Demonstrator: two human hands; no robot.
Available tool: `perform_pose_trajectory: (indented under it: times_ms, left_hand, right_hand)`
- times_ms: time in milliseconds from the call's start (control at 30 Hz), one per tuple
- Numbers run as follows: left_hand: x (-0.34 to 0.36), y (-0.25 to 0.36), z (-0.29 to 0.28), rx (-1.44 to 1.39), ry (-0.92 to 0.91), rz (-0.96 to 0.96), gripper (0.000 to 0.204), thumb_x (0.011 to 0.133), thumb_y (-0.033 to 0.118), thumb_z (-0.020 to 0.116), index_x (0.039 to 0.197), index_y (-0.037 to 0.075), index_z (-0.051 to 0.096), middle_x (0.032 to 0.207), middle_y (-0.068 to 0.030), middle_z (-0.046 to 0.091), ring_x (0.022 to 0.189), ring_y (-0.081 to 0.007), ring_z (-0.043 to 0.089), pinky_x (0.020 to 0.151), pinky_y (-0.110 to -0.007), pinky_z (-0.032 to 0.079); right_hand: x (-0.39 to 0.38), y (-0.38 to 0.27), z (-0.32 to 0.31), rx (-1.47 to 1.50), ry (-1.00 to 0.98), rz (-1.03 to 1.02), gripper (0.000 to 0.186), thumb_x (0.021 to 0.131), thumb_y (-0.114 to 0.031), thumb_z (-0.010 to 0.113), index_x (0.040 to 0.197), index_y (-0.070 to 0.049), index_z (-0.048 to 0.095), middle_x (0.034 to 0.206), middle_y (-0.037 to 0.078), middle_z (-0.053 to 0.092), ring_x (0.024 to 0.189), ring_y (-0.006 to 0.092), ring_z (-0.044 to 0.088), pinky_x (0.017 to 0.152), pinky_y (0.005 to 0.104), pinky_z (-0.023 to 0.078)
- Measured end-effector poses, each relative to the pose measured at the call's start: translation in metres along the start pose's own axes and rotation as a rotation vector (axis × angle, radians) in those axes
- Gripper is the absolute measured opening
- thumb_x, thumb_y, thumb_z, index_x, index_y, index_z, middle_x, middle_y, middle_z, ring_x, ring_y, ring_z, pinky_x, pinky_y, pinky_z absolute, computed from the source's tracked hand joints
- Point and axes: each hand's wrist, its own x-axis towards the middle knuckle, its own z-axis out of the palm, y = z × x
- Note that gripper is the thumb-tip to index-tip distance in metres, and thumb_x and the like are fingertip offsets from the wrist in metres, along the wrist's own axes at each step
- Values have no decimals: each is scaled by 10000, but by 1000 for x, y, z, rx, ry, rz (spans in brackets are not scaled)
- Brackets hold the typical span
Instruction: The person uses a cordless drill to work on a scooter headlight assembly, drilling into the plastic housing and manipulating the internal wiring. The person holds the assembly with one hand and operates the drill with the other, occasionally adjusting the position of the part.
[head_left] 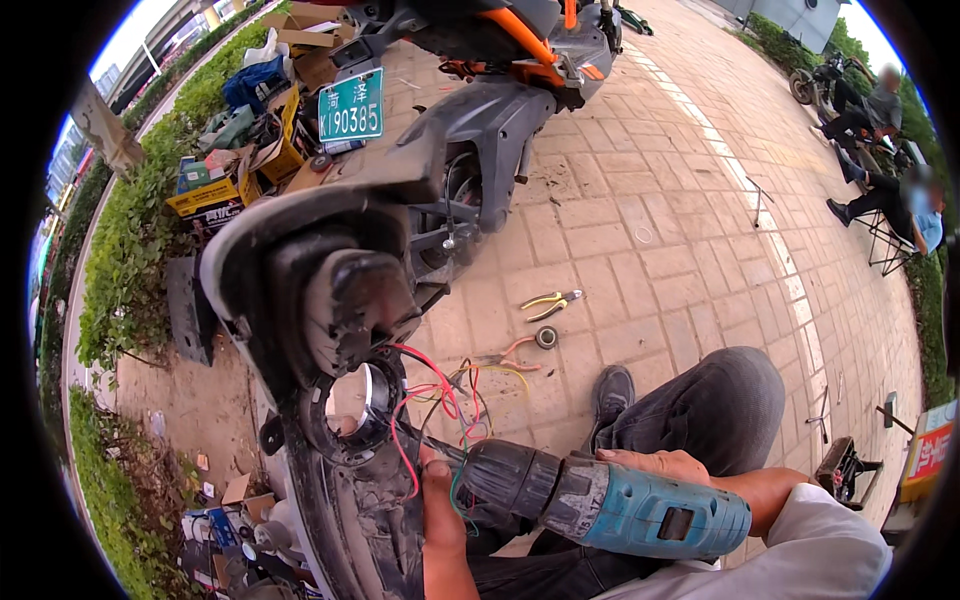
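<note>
My right hand (pixel 662 463) is wrapped round a teal cordless drill (pixel 650 512), whose black chuck points left toward a dusty black plastic panel (pixel 362 535). The panel's edge is in the grip of my left hand (pixel 442 515); its thumb shows and the other fingers are hidden behind. A round opening with a black ring (pixel 312 412) sits in the panel's upper part. Red, green and yellow wires (pixel 445 395) hang loose beside the ring, some passing near the chuck. The drill's tip is hard to make out against the wires.
An orange-and-grey motor scooter (pixel 495 135) stands ahead. On the brick paving lie yellow-handled cutters (pixel 550 302), red-handled pliers (pixel 512 358) and a roll of black tape (pixel 546 337). Open boxes (pixel 215 190) of parts line the left hedge. Two people (pixel 905 205) sit far right.
</note>
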Motion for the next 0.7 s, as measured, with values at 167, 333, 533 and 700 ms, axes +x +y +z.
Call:
perform_pose_trajectory:
  times_ms: [167, 333, 533, 700]
  left_hand:
    - [-1, -68, -49, -1, -218, -258, 393, 882, 205, 444, 1200, -23, 413, 1215, -102, 439, 1120, -181, 406, 955, -307, 305]
    - [-6, -119, -73, -11, -288, -373, 458, 928, 330, 404, 1235, -10, 382, 1247, -101, 411, 1175, -176, 360, 1008, -301, 243]
    - [23, -46, -39, -35, -122, -339, 312, 934, 262, 380, 1105, 45, 525, 1053, -65, 569, 997, -148, 530, 893, -286, 394]
    - [27, -61, -43, 4, -158, -254, 319, 932, 309, 380, 1055, 61, 538, 1007, -25, 569, 944, -126, 526, 885, -288, 376]
  right_hand:
    - [-4, 8, -9, -769, 143, -244, 400, 920, -171, 412, 1297, -46, 359, 1224, 69, 492, 1048, 166, 534, 905, 276, 435]
    - [-7, 7, 12, -726, 229, -253, 486, 890, -424, 462, 1179, -33, 485, 1026, 144, 608, 756, 278, 631, 662, 409, 542]
    - [-11, 9, 3, -1600, -39, -761, 685, 761, -242, 600, 1338, -95, 261, 1112, 110, 553, 847, 206, 599, 737, 337, 509]
    - [-12, 3, 1, -1582, -107, -701, 757, 727, -189, 648, 1356, -111, 235, 1120, 93, 547, 865, 186, 593, 746, 312, 504]
